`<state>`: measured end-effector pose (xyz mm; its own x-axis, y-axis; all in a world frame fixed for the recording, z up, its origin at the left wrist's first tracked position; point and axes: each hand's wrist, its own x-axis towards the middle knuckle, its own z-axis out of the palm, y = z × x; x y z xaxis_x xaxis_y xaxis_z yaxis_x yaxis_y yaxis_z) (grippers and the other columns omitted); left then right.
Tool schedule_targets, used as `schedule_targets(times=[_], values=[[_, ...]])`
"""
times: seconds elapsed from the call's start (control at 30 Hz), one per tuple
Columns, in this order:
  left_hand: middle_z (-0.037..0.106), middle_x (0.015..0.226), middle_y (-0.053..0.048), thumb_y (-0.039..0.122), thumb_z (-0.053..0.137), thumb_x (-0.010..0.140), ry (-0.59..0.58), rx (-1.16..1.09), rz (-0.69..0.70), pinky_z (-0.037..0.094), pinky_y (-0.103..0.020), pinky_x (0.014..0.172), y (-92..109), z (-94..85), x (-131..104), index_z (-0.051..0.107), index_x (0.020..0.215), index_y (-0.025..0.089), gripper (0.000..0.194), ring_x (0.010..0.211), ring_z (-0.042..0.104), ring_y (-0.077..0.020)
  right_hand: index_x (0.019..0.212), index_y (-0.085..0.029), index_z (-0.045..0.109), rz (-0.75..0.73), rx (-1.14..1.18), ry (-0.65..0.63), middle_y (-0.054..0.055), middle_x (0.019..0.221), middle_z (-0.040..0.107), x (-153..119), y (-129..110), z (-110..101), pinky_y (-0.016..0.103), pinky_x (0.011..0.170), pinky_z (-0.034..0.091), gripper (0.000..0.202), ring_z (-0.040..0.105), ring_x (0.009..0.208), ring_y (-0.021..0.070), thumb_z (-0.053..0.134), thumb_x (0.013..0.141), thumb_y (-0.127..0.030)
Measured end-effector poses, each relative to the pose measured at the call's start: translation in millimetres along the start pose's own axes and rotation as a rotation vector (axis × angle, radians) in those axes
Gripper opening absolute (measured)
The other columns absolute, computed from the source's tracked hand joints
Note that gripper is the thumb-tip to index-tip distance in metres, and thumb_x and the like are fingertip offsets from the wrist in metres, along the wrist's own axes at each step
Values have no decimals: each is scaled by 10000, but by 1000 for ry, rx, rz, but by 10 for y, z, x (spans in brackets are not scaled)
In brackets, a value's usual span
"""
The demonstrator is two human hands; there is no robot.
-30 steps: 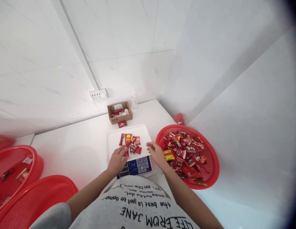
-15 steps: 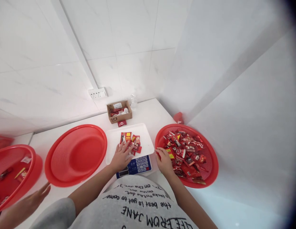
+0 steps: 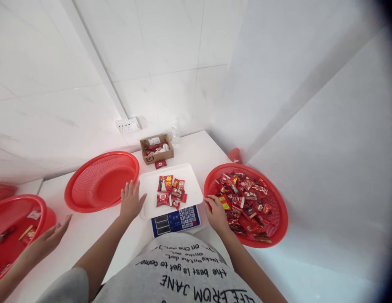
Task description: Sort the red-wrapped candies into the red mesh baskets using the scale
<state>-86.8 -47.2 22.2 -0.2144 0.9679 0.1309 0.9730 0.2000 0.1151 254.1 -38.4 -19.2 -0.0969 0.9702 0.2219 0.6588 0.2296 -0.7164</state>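
Note:
My left hand [image 3: 130,204], fingers spread, is between the middle red basket [image 3: 76,201] and the left edge of the white scale tray [image 3: 189,179]. It looks close to the basket's near rim; whether it touches is unclear. Several red candy packets [image 3: 166,184] lie loosely grouped on the tray. Below the tray shows the scale's blue keypad panel [image 3: 175,221]. My right hand [image 3: 217,213] is at the tray's right corner, beside the right red basket [image 3: 282,210]. Its fingers are curled, with a bit of red between them that I cannot identify.
Many red packets [image 3: 243,198] fill the right basket. A small cardboard box [image 3: 158,158] stands behind the tray, with one packet [image 3: 161,164] in front. At left, another person's hand [image 3: 52,240] is beside a red basket [image 3: 46,206] holding a few packets.
My left hand has lifted off the packets and moved left to the middle basket. That basket has shifted back toward the wall. The other person's hand has risen. My right hand stays put.

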Motion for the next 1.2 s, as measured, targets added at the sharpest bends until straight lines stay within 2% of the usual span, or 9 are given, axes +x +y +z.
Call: schedule_targets(times=[0.1, 0.2, 0.37, 0.5, 0.63, 0.8, 1.07, 1.13, 1.2], values=[[326, 1411, -211, 393, 341, 868, -14, 38, -61, 194, -563, 1033, -275, -14, -98, 369, 1335, 96, 554, 1334, 211, -340, 985, -212, 636, -1, 6, 0, 106, 1059, 550, 3, 14, 7, 414, 934, 421, 283, 510, 1021, 221, 401, 828, -228], [358, 1402, -182, 385, 352, 864, -30, -18, 48, 183, -548, 1049, -274, 43, -243, 428, 1294, 116, 513, 1336, 210, -329, 972, -197, 640, 5, 9, 4, 115, 1054, 544, 5, 22, 16, 405, 929, 425, 279, 509, 1020, 221, 404, 829, -238], [389, 1392, -135, 353, 395, 860, -180, -213, 337, 217, -479, 1069, 245, 138, -313, 431, 1285, 145, 474, 1332, 242, -279, 966, -195, 637, 3, 8, 24, 112, 1051, 539, 2, 20, 24, 408, 925, 426, 270, 510, 1010, 218, 408, 827, -233], [473, 1301, -131, 240, 458, 813, -254, -261, 389, 270, -453, 1047, 605, 114, -162, 453, 1248, 146, 445, 1251, 364, -272, 959, -181, 637, 12, -1, 14, 120, 1056, 536, 0, 19, 21, 403, 930, 423, 265, 511, 1018, 221, 417, 821, -231], [544, 1157, -127, 220, 462, 807, -285, -245, 387, 393, -403, 926, 688, 67, -42, 513, 1156, 150, 360, 1072, 492, -256, 956, -190, 637, 20, 8, 15, 116, 1049, 542, 2, 24, 21, 399, 928, 427, 257, 520, 1011, 221, 424, 815, -222], [579, 1026, -68, 218, 473, 800, -286, -299, 330, 432, -340, 837, 572, 13, -37, 549, 1062, 207, 273, 962, 527, -211, 954, -182, 637, 27, 21, 14, 113, 1040, 542, 6, 31, 25, 398, 922, 433, 258, 523, 1000, 216, 424, 819, -233], [573, 1059, -115, 285, 492, 793, 198, -182, -61, 434, -390, 854, -160, -327, 420, 550, 1088, 175, 320, 1004, 519, -263, 950, -194, 635, 18, 22, 20, 108, 1037, 538, 6, 63, 39, 394, 916, 436, 248, 523, 998, 215, 431, 818, -243], [540, 1156, -151, 301, 499, 792, 242, -104, -90, 401, -433, 904, -247, -337, 523, 526, 1134, 150, 375, 1091, 479, -299, 947, -196, 635, 13, 26, 26, 108, 1034, 537, 6, 68, 42, 396, 913, 439, 246, 524, 994, 216, 433, 811, -236], [493, 1244, -158, 321, 488, 804, 198, -91, -12, 343, -438, 977, -195, -270, 555, 497, 1180, 140, 417, 1185, 417, -298, 945, -191, 635, 12, 28, 26, 110, 1031, 538, 6, 70, 46, 399, 911, 440, 249, 525, 992, 218, 432, 805, -223]])
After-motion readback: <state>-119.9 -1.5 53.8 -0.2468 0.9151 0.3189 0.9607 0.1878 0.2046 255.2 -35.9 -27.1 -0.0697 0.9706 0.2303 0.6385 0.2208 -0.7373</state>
